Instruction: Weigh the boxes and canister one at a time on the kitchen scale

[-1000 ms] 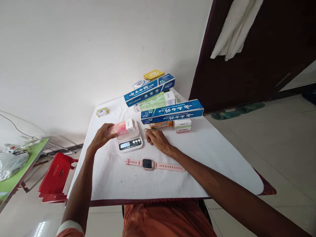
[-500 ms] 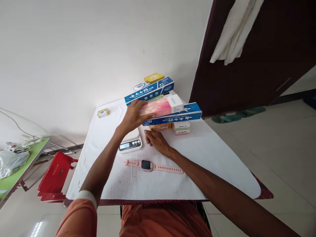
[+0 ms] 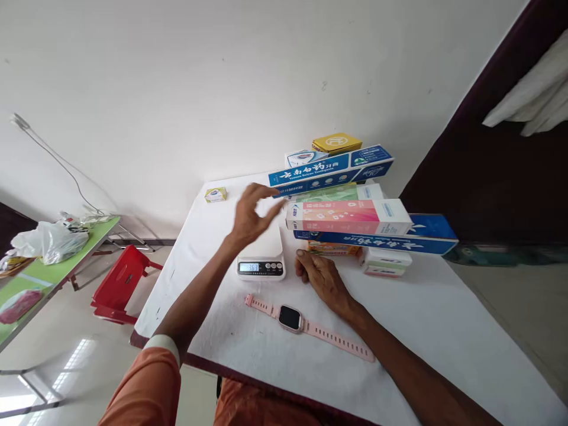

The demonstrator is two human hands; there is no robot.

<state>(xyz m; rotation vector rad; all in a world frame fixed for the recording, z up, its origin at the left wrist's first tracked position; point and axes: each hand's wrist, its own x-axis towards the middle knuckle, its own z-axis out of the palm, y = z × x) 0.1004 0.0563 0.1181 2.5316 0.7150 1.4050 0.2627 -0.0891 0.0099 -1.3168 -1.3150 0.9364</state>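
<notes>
My left hand [image 3: 252,216] hovers above a white digital scale [image 3: 261,267], thumb and fingers apart and holding nothing. Its fingertips are just left of a pink toothpaste box [image 3: 337,218], which lies on a blue toothpaste box [image 3: 432,232]. My right hand [image 3: 323,278] rests on the table to the right of the scale, fingers curled in, with nothing visible in them. The scale's display reads about 363. A pink-strapped smartwatch [image 3: 290,318] lies flat in front of both hands.
Behind the pink box are a green box [image 3: 331,193], another blue toothpaste box [image 3: 310,171] and a yellow box [image 3: 336,142]. A small white box [image 3: 386,260] and an orange box [image 3: 335,248] sit under the stack. A small yellow-white box [image 3: 215,194] lies far left, a red chair [image 3: 119,284] beyond.
My left hand has let go of the pink box and drawn back to the left; the box stays on the stack. My right hand keeps its place by the scale. The view has turned left.
</notes>
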